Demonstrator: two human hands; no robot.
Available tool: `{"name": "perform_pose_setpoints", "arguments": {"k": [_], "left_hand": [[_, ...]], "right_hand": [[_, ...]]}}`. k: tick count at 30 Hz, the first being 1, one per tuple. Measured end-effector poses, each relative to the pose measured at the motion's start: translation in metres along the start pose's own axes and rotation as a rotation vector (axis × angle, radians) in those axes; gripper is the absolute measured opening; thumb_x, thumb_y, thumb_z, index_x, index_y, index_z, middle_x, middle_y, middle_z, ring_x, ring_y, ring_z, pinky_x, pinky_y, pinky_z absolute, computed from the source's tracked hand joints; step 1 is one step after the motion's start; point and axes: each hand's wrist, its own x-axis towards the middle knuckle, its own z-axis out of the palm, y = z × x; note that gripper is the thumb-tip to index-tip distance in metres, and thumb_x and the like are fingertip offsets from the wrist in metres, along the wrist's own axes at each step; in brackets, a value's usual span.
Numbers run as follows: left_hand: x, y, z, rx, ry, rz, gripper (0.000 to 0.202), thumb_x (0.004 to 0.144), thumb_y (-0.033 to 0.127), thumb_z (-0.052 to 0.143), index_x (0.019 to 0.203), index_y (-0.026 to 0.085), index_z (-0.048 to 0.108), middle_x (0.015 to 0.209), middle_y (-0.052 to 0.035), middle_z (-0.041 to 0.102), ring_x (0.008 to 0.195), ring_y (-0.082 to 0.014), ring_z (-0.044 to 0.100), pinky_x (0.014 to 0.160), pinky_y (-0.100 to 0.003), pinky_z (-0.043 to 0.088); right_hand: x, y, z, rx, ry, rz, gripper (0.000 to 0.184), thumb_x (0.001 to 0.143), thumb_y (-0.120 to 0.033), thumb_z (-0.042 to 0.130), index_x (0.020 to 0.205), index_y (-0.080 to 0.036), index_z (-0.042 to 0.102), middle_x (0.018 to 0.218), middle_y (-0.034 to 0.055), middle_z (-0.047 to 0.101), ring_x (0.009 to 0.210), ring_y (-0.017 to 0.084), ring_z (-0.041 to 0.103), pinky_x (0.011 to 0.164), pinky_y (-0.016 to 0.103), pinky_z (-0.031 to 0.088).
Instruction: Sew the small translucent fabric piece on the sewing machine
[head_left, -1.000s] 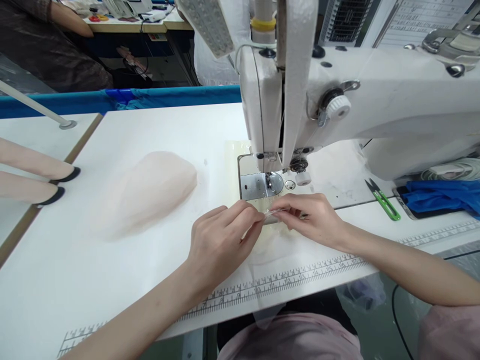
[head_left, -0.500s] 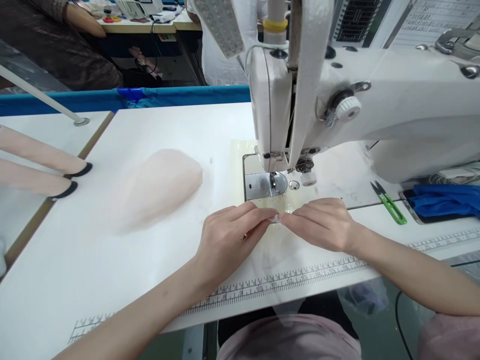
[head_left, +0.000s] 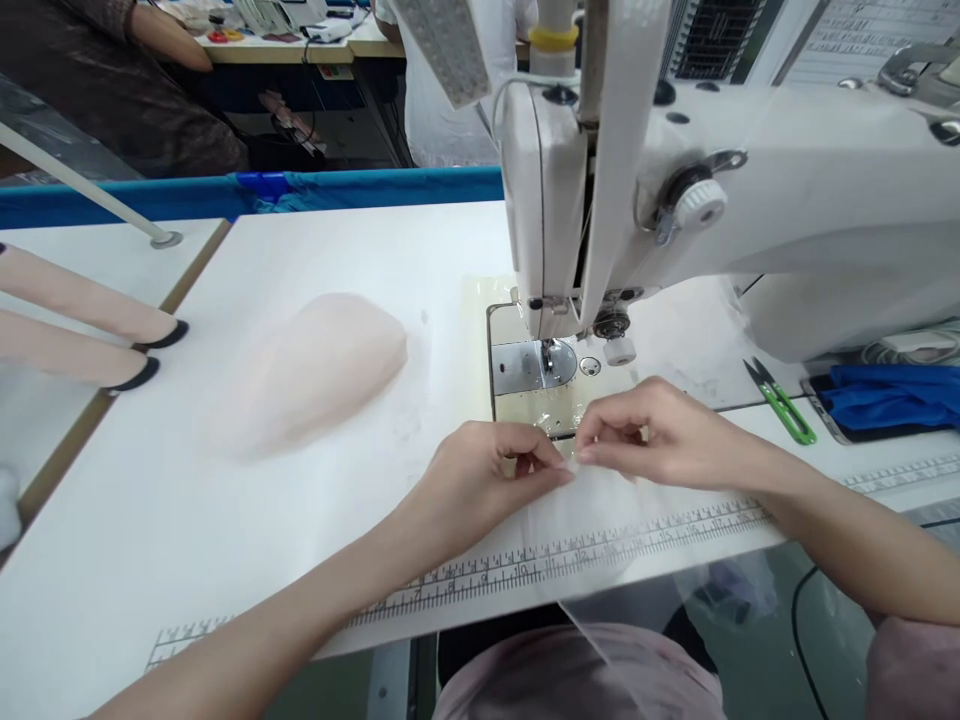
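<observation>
My left hand (head_left: 491, 480) and my right hand (head_left: 660, 432) meet just in front of the sewing machine (head_left: 675, 200). Both pinch the top edge of a thin, sheer pale fabric piece (head_left: 592, 540), which hangs over the table's front edge towards my lap. The fingertips of the two hands almost touch, a little below the metal needle plate (head_left: 529, 365) and presser foot (head_left: 549, 352). A ruler strip (head_left: 465, 580) runs along the table edge under the fabric.
A pile of sheer pinkish fabric (head_left: 315, 365) lies to the left on the white table (head_left: 225, 520). Green thread snips (head_left: 780, 400) and blue cloth (head_left: 892, 395) lie at the right. Two stocking-covered forms (head_left: 82, 325) rest far left. A person sits at the back left.
Both hands drew back a little from the needle plate towards me, lifting the sheer fabric's edge; the fabric now shows stretched between the pinching fingers.
</observation>
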Motion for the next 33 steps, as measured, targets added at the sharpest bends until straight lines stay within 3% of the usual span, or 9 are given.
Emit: {"name": "perform_pose_setpoints", "arguments": {"k": [4,8,12,15,18,22,28,30,33], "left_hand": [[0.011,-0.018,0.01,0.374,0.161,0.159,0.011,0.083,0.02,0.064,0.073,0.022,0.065,0.071,0.0026,0.066,0.072,-0.0167,0.058,0.067,-0.033,0.038],[0.016,-0.032,0.013,0.512,0.236,0.199,0.005,0.085,0.024,0.065,0.088,0.02,0.063,0.087,-0.0005,0.067,0.084,-0.0196,0.058,0.075,-0.036,0.037],[0.016,-0.033,0.012,0.682,0.35,0.297,0.026,0.084,0.027,0.067,0.107,0.017,0.06,0.104,-0.0072,0.066,0.094,-0.0241,0.058,0.078,-0.038,0.04],[0.013,-0.029,0.013,0.841,0.408,0.474,0.014,0.086,0.021,0.065,0.099,0.02,0.065,0.103,-0.0041,0.07,0.094,-0.0236,0.059,0.078,-0.039,0.04],[0.007,-0.025,0.014,0.976,0.429,0.609,0.014,0.085,0.013,0.064,0.097,0.019,0.067,0.106,0.0003,0.072,0.09,-0.0201,0.061,0.078,-0.038,0.039],[-0.001,-0.022,0.016,1.033,0.341,0.578,0.019,0.091,0.02,0.06,0.108,0.016,0.066,0.115,0.0003,0.07,0.096,-0.0194,0.062,0.078,-0.038,0.039],[-0.002,-0.02,0.015,0.978,0.249,0.514,0.025,0.094,0.022,0.053,0.116,0.016,0.063,0.121,-0.0052,0.067,0.112,-0.0227,0.06,0.083,-0.04,0.039],[-0.001,-0.021,0.014,0.938,0.245,0.494,0.027,0.094,0.022,0.053,0.119,0.017,0.061,0.124,-0.006,0.065,0.113,-0.0244,0.06,0.083,-0.041,0.039],[0.003,-0.022,0.013,0.862,0.242,0.442,0.031,0.093,0.022,0.053,0.124,0.021,0.059,0.127,-0.0058,0.063,0.116,-0.0277,0.059,0.084,-0.043,0.041]], "right_hand": [[0.013,0.013,0.007,-0.162,0.129,0.12,0.013,0.088,-0.019,0.057,0.08,-0.017,0.068,0.055,-0.0063,0.056,0.049,0.006,0.047,0.049,0.02,0.032],[0.021,0.028,0.016,-0.317,0.233,0.12,0.017,0.09,-0.021,0.052,0.085,-0.018,0.068,0.059,-0.005,0.058,0.053,0.007,0.047,0.053,0.022,0.03],[0.025,0.031,0.018,-0.398,0.296,0.112,0.018,0.09,-0.023,0.052,0.083,-0.019,0.068,0.062,-0.0042,0.061,0.054,0.008,0.049,0.053,0.022,0.029],[0.027,0.033,0.019,-0.454,0.33,0.088,0.018,0.09,-0.023,0.053,0.082,-0.019,0.069,0.067,-0.0035,0.065,0.058,0.008,0.053,0.052,0.022,0.028],[0.028,0.036,0.021,-0.519,0.346,0.065,0.019,0.091,-0.024,0.052,0.083,-0.02,0.069,0.071,-0.0033,0.066,0.061,0.009,0.055,0.051,0.023,0.026],[0.027,0.04,0.023,-0.685,0.376,0.034,0.025,0.094,-0.028,0.048,0.086,-0.021,0.07,0.075,-0.0022,0.068,0.059,0.009,0.054,0.05,0.024,0.024],[0.019,0.036,0.019,-0.944,0.265,-0.147,0.035,0.097,-0.025,0.04,0.125,-0.024,0.06,0.096,0.0055,0.067,0.073,0.015,0.055,0.053,0.026,0.027],[0.014,0.033,0.011,-1.013,0.275,-0.081,0.035,0.097,-0.031,0.04,0.118,-0.019,0.064,0.095,0.0091,0.066,0.074,0.018,0.054,0.055,0.029,0.028],[0.01,0.03,0.002,-1.129,0.442,0.08,0.037,0.097,-0.033,0.04,0.096,-0.012,0.07,0.085,0.0126,0.065,0.071,0.02,0.053,0.056,0.032,0.027]]}}
